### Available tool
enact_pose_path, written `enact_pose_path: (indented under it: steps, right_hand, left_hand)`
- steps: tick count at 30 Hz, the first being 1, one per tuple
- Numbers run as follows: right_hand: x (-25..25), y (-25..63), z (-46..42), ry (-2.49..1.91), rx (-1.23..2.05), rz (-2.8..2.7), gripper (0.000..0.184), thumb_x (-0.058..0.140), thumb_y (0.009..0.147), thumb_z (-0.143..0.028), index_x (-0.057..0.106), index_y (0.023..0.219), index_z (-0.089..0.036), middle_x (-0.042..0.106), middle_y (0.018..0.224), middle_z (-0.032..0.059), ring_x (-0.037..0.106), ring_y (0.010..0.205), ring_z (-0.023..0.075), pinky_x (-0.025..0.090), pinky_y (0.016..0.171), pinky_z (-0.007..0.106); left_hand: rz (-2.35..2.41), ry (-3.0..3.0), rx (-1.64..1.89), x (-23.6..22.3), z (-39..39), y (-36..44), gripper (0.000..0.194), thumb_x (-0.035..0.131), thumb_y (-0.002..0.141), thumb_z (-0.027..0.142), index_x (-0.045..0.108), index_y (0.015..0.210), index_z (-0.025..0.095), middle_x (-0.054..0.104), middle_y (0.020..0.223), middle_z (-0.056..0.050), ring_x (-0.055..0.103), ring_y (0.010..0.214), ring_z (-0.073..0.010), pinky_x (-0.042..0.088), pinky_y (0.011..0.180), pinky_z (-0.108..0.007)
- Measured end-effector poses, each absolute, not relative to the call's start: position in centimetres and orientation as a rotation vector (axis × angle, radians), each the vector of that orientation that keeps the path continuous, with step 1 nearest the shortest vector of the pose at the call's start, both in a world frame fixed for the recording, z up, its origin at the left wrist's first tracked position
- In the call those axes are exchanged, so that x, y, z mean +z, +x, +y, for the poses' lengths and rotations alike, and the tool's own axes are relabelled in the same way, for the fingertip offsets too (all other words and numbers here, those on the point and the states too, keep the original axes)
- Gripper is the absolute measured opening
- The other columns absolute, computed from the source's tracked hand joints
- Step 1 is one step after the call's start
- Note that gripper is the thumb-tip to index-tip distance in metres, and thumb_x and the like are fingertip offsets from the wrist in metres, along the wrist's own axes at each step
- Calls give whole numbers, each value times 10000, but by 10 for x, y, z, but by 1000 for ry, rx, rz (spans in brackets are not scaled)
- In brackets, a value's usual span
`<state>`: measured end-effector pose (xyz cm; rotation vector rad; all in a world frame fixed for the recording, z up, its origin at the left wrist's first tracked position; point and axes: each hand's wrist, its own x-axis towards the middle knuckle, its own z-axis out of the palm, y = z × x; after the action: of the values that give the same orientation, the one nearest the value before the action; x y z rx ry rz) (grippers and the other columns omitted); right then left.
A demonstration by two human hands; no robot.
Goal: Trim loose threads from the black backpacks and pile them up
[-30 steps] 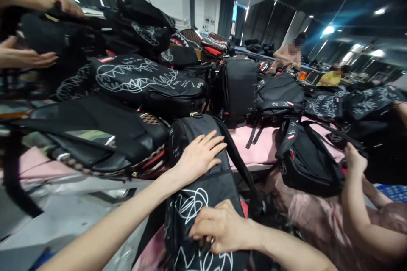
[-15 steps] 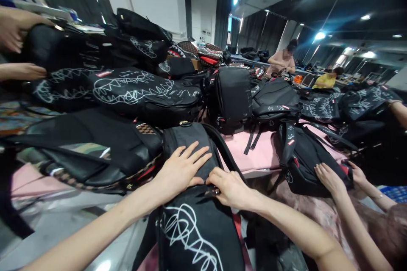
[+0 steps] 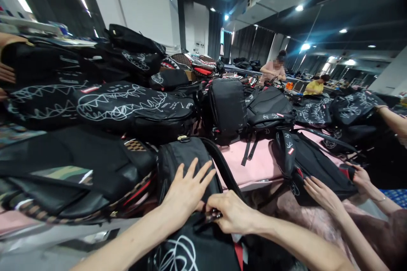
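A black backpack with white scribbled drawing lies in front of me, its lower part cut off by the frame. My left hand rests flat on its upper panel, fingers spread. Beside that thumb, my right hand is closed in a pinch over the backpack. A small dark, shiny object shows at its fingers; its kind is too small to tell. The backpack's black strap curves along the right side.
A camouflage-and-check black bag lies to the left. Scribbled backpacks are piled behind, on pink material. At right, a co-worker's hands handle another black backpack. Another person's hand is at the far left.
My right hand has moved up the backpack to beside my left hand, staying closed. My left hand stays spread on the panel. The view has tilted up; the co-worker's hands have shifted on their backpack.
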<state>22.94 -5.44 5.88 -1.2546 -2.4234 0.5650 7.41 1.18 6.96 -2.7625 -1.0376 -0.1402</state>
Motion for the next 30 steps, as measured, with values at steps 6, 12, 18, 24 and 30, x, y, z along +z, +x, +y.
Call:
enact_pose_path:
  steps: [6, 12, 18, 24, 30]
  right_hand:
    - [51, 219, -61, -1150, 737, -2189, 58, 549, 779, -158, 532, 767, -212, 588, 674, -24, 529, 581, 94, 384, 515, 181]
    - [61, 227, -65, -1007, 780, -2205, 93, 591, 787, -207, 513, 765, -162, 538, 684, -19, 491, 578, 81, 377, 543, 178]
    - [49, 230, -81, -923, 539, -2418, 54, 471, 849, -173, 499, 894, -164, 560, 801, 19, 494, 608, 96, 327, 505, 201]
    - [39, 220, -96, -741, 109, -2601, 226, 328, 910, -104, 540, 851, -155, 623, 822, 13, 457, 534, 88, 308, 481, 225]
    - [40, 217, -98, -723, -67, -2646, 227, 365, 901, -115, 580, 835, -149, 653, 855, 20, 448, 509, 90, 303, 458, 226]
  left_hand:
    - [-1117, -2703, -213, 63, 21, 69, 680, 694, 628, 219, 476, 1270, 253, 328, 1439, -76, 347, 1247, -412, 365, 917, -592]
    - [-992, -2984, -581, 69, 9, 38, 385, 576, 784, 261, 529, 1159, 189, 554, 1230, -98, 514, 1123, -240, 424, 927, -388]
    - [-920, -3045, -723, 49, -52, 1, 189, 607, 768, 365, 552, 759, 185, 630, 755, -6, 542, 1074, -230, 166, 1072, -528]
    - [-886, -2918, -742, 29, -91, -13, 184, 404, 859, 93, 558, 853, 192, 644, 866, 17, 450, 1205, -178, 68, 1103, -500]
    - [-710, -2927, -568, 28, -86, -21, 223, 370, 852, 60, 564, 897, 161, 645, 897, -4, 449, 1199, -205, 25, 1099, -491]
